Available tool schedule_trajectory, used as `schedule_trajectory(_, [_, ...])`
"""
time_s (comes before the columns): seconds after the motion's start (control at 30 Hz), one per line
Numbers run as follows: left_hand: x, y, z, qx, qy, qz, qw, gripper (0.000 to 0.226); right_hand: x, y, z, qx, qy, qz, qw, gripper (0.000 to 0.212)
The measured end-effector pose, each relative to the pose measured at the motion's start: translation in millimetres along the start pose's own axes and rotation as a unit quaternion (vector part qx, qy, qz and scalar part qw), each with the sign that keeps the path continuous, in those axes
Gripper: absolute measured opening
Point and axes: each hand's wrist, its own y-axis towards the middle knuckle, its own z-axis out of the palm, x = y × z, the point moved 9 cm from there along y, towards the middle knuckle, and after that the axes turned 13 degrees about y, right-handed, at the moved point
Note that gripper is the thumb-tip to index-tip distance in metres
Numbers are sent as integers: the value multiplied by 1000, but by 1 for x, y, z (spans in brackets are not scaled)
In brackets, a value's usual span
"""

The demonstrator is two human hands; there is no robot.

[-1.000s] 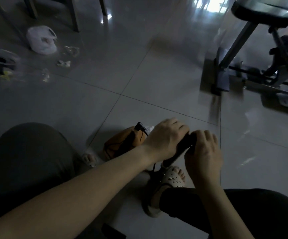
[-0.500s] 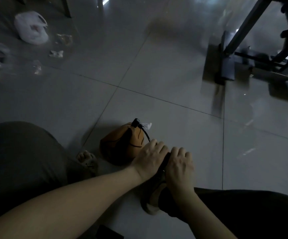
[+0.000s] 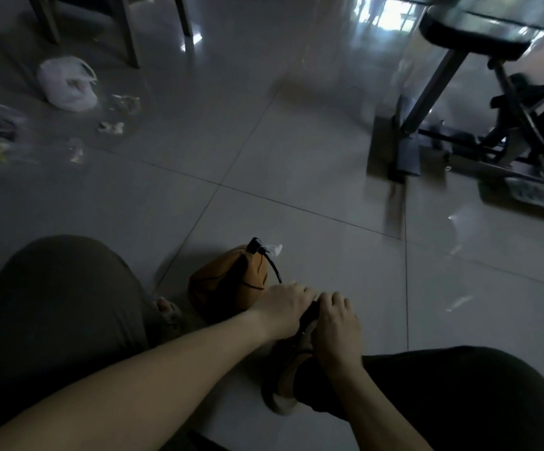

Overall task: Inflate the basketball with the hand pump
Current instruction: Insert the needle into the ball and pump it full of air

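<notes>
A crumpled, flat orange basketball (image 3: 231,281) lies on the grey tiled floor between my knees. A thin black hose (image 3: 272,266) runs from a fitting on the ball's top down toward my hands. My left hand (image 3: 283,309) and my right hand (image 3: 337,323) both grip the black pump handle (image 3: 311,312), side by side, low over my right foot in a light sandal (image 3: 282,385). The pump body is hidden beneath my hands.
A white plastic bag (image 3: 65,84) and scraps of litter lie at the far left by chair legs (image 3: 127,30). A stool and an exercise machine frame (image 3: 459,125) stand at the far right. My knees fill the lower corners.
Both hands pushed the pump handle down from the raised position of a second ago and are still low. The camera view has tilted back up since half a second ago.
</notes>
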Motion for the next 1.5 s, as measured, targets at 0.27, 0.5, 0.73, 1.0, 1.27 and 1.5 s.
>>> schedule_trajectory(0.27, [-11,-3,-141,-244,8,80,966,15,44,-17,-135,-267,36,-59,961,38])
schedule_trajectory(0.5, [8,-3,-40,-159,43,6,986,30,30,6,-49,-166,-25,-75,983,25])
schedule_trajectory(0.73, [12,9,32,-97,101,-28,990,5,-2,20,31,-18,-89,-20,996,15])
schedule_trajectory(1.0, [13,7,45,-54,91,-40,994,18,-7,19,49,80,-78,-9,994,17])
schedule_trajectory(1.27, [4,8,-68,-184,-24,33,982,18,10,8,-71,-106,85,15,991,19])
schedule_trajectory(1.5, [-1,-8,-127,-290,22,44,956,24,43,-1,-116,-195,-13,-51,979,15])
